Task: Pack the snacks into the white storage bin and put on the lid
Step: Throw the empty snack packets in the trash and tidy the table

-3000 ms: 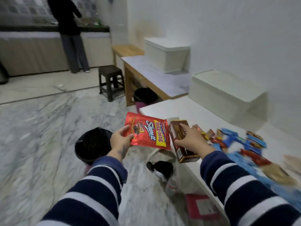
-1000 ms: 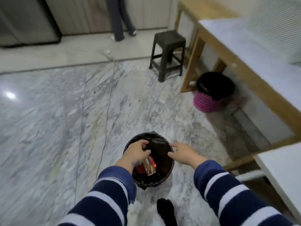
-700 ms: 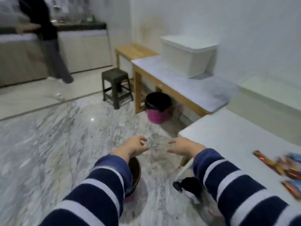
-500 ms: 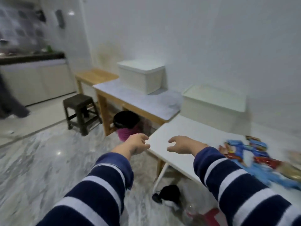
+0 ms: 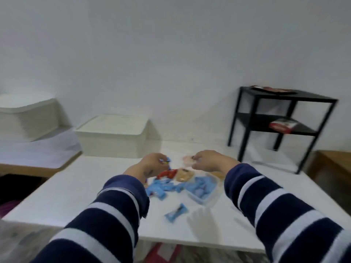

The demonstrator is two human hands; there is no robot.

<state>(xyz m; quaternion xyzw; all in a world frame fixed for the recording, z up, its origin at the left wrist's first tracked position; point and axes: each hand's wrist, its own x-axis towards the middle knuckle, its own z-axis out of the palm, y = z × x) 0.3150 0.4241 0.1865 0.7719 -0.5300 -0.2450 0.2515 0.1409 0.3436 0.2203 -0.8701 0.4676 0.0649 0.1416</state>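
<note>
While the white plastic storage bin [image 5: 112, 136] sits at the back of the flat white counter [image 5: 76, 194] with its lid on, the small snacks [image 5: 171, 185] lie in a loose pile near the middle. Most are blue wrapped packets, with a red one and some tan ones mixed in. One blue packet [image 5: 176, 212] lies alone, nearer the front edge. The left hand [image 5: 147, 166] is over the far side of the pile, fingers curled round a small blue snack. The right hand [image 5: 208, 161] is beside it, pinching a pale tan packet [image 5: 188, 161]. Both arms wear dark blue sleeves with white stripes. A second white bin [image 5: 28, 118] stands on a lower counter to the left. A black metal shelf [image 5: 281, 118] stands to the right, with a red and white box on its lower level.
</note>
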